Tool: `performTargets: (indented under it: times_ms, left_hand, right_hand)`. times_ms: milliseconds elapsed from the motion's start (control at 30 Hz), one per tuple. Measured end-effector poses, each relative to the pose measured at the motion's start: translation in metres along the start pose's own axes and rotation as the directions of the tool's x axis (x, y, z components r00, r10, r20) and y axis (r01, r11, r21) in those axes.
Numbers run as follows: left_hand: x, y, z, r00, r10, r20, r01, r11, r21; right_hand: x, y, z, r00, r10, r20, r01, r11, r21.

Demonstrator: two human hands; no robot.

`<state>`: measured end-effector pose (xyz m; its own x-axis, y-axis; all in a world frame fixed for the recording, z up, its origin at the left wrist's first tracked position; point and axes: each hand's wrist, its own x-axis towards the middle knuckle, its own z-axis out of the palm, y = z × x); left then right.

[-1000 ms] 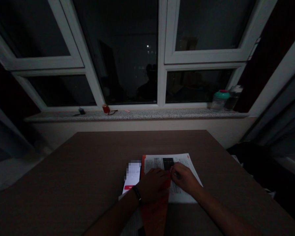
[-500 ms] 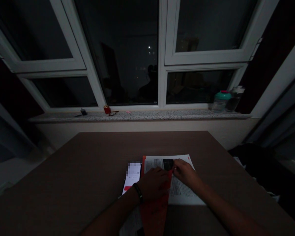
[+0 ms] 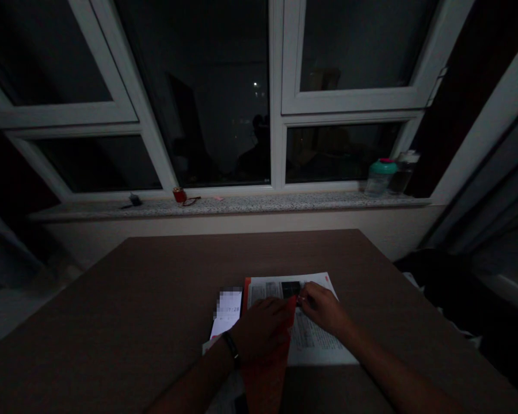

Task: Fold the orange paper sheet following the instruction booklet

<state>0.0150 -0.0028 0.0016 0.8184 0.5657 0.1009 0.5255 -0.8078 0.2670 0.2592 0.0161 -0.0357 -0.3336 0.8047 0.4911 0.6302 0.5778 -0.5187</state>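
Your left hand point(image 3: 259, 329) lies palm down on the red paper sheet point(image 3: 268, 368), fingers closed together, with a black wristband point(image 3: 230, 348) at the wrist. Your right hand point(image 3: 322, 309) is just right of it, fingertips drawn into a narrow bunch at the sheet's far tip; you cannot tell whether either hand grips the paper. The red paper sheet narrows toward the far end and runs out of view on the near side, lying over a printed white document point(image 3: 315, 339) on the brown table point(image 3: 176, 276). A lit smartphone point(image 3: 227, 310) lies just left of the document. Two lidded bottles point(image 3: 384, 178) stand at the right end of the far granite windowsill point(image 3: 259, 204).
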Motion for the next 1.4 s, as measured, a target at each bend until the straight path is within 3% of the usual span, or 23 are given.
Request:
performTargets:
  times_ms: [400,600,833,933,1167,1400]
  left_hand:
    - [-0.001,0.004,-0.001,1.0,-0.017,-0.008,0.017,0.998,0.055]
    - [-0.002,0.004,-0.001,1.0,-0.005,-0.026,0.006,0.998,0.059]
    - [-0.001,0.001,0.004,0.999,-0.001,-0.048,0.004,0.999,0.045]
    - [-0.002,0.0,0.005,0.999,-0.002,-0.053,0.004,0.999,0.046]
    - [-0.001,0.0,0.001,1.0,-0.006,-0.012,0.006,0.999,0.042]
    - [-0.002,0.001,-0.002,1.0,-0.002,0.025,0.001,0.999,0.045]
  right_hand:
    - [0.002,-0.017,0.004,0.983,-0.099,0.152,0.106,0.994,-0.037]
    - [0.013,-0.008,0.005,0.999,0.008,0.052,-0.002,0.994,-0.108]
    - [0.005,0.0,0.006,0.993,0.094,-0.071,-0.094,0.996,-0.003]
    - [0.004,0.001,0.006,0.993,0.091,-0.072,-0.09,0.996,0.02]
    - [0.002,-0.004,0.004,0.995,-0.063,0.077,0.055,0.993,0.102]
    - [-0.001,-0.008,0.004,0.982,-0.132,0.133,0.121,0.989,0.089]
